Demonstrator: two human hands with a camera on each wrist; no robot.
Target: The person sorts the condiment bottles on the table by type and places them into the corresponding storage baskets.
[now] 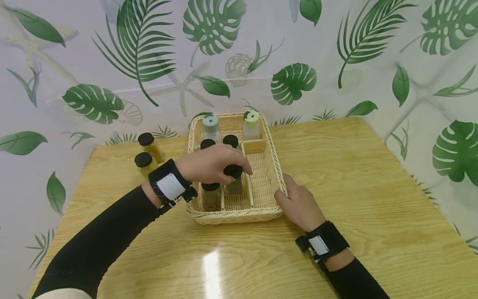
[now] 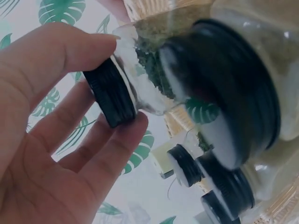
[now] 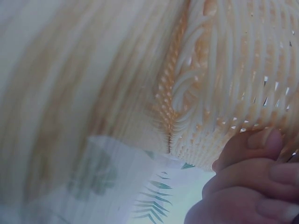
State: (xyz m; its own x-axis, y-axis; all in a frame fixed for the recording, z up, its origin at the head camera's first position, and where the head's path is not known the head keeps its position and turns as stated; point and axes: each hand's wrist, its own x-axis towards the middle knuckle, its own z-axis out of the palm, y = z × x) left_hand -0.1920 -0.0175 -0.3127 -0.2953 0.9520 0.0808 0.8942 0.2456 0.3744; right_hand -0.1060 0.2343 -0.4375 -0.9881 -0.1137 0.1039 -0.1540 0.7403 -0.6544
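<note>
My left hand point(image 1: 210, 162) reaches over a woven basket point(image 1: 239, 216) and pinches a glass jar point(image 1: 235, 187) by its black lid point(image 2: 112, 93). Dark green flakes show through the jar's glass in the left wrist view. It stands in the middle front compartment, partly covered by my fingers. With thumb and fingers, my right hand point(image 1: 301, 205) grips the basket's right rim; its fingers point(image 3: 247, 172) lie against the woven side. Beside the held jar, another black-lidded jar point(image 1: 211, 197) stands in the left compartment. More black-lidded jars point(image 1: 230, 141) stand behind, partly hidden by my left hand.
At the basket's back are a bottle with a pale blue cap point(image 1: 210, 124) and one with a yellow-green cap point(image 1: 252, 121). Two jars with yellow contents point(image 1: 148, 164) stand left of the basket on the wooden table point(image 1: 354, 174). A leaf-patterned wall covering point(image 1: 239, 74) rises behind.
</note>
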